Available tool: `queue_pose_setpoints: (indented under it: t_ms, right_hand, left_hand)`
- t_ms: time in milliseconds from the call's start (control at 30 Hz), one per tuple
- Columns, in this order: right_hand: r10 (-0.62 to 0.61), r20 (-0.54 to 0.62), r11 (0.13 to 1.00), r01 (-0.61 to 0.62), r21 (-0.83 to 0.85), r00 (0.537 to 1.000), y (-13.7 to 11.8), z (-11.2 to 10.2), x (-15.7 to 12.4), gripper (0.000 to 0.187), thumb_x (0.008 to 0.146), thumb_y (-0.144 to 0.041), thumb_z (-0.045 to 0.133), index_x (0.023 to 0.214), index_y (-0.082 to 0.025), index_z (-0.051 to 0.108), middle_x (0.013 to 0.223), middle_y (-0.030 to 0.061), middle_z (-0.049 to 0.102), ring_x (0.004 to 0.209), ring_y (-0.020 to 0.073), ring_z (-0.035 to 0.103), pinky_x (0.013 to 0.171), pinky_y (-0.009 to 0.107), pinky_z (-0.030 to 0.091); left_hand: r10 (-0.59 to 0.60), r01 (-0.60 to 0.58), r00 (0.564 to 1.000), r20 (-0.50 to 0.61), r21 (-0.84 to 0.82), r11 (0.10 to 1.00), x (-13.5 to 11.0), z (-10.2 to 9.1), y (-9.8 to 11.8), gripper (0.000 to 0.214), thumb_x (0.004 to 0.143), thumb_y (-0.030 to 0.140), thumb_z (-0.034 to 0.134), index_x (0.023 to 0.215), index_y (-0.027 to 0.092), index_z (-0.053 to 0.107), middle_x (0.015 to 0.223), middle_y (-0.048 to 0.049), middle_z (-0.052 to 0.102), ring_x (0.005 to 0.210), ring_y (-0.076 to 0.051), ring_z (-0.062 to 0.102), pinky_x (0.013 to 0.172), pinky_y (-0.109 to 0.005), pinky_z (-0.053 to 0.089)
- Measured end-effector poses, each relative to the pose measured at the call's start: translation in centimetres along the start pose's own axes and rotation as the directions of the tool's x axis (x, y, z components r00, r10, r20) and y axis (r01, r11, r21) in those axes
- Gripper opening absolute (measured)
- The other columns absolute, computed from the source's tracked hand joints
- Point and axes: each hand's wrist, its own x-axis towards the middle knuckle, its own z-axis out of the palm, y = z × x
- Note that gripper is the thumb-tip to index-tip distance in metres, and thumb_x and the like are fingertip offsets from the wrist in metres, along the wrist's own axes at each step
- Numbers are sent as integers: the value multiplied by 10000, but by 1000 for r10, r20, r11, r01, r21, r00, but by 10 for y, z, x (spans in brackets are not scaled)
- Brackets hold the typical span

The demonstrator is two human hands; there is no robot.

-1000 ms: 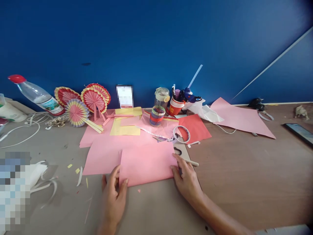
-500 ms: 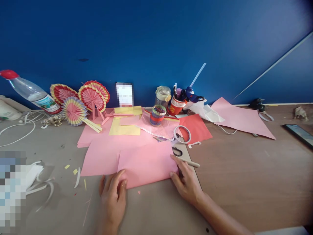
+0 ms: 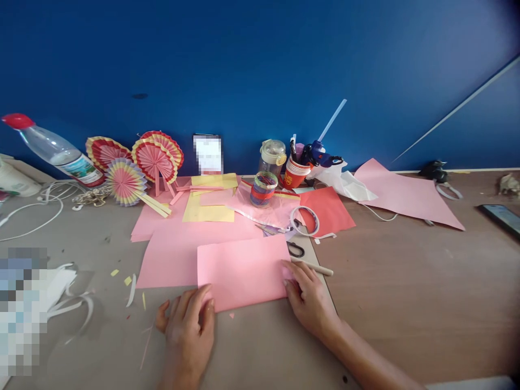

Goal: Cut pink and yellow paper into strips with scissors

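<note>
A folded pink paper sheet (image 3: 244, 271) lies flat on the wooden table (image 3: 406, 303) in front of me. My left hand (image 3: 187, 330) rests flat on the table with its fingers spread, fingertips touching the sheet's near left corner. My right hand (image 3: 311, 298) lies open on the sheet's right edge, fingers pressing the paper down. A white pen (image 3: 314, 267) lies just beyond my right fingers. Larger pink sheets (image 3: 170, 254) sit under and behind the folded one.
Along the blue wall stand paper fans (image 3: 154, 160), a tilted water bottle (image 3: 57, 151), a tape-wrapped jar (image 3: 263, 189), a red cup of pens (image 3: 296, 170) and yellow paper (image 3: 209, 208). A tape ring (image 3: 304, 221), red sheet (image 3: 327, 211), phone (image 3: 501, 218) and white cables (image 3: 32, 216) lie around.
The folded pink sheet now lies flatter with a sharper top edge. My left hand has slid back toward me and spread flat; my right hand moved slightly onto the sheet's right edge.
</note>
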Motion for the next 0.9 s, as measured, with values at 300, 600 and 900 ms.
queue_pose_setpoints:
  t_ms: [300, 600, 900]
  right_hand:
    - [-25, 15, 998, 26, -65, 1000, -1, 2, -1, 331, 856, -101, 442, 1141, -180, 592, 948, 95, 642, 852, 247, 598, 761, 408, 507]
    - [-37, 86, 995, 45, -91, 996, 0, 1, 2, 334, 864, -91, 439, 1154, -154, 593, 926, 103, 618, 828, 239, 576, 740, 392, 504]
    - [-60, 65, 993, 65, -94, 996, 4, 6, -1, 306, 878, -102, 437, 1143, -138, 586, 912, 103, 600, 830, 238, 562, 727, 391, 499]
  left_hand:
    - [26, -26, 1000, 6, 56, 998, 2, -3, 2, 158, 847, 234, 528, 946, 269, 645, 839, -19, 707, 774, -222, 615, 1018, -473, 213]
    - [70, -70, 997, 12, 77, 995, 0, 0, -2, 180, 812, 225, 546, 946, 268, 658, 791, -18, 693, 737, -220, 594, 1013, -480, 203]
    - [160, -149, 986, -38, 201, 968, 1, 1, -2, 147, 846, 190, 555, 946, 249, 646, 828, 3, 711, 740, -187, 615, 985, -441, 204]
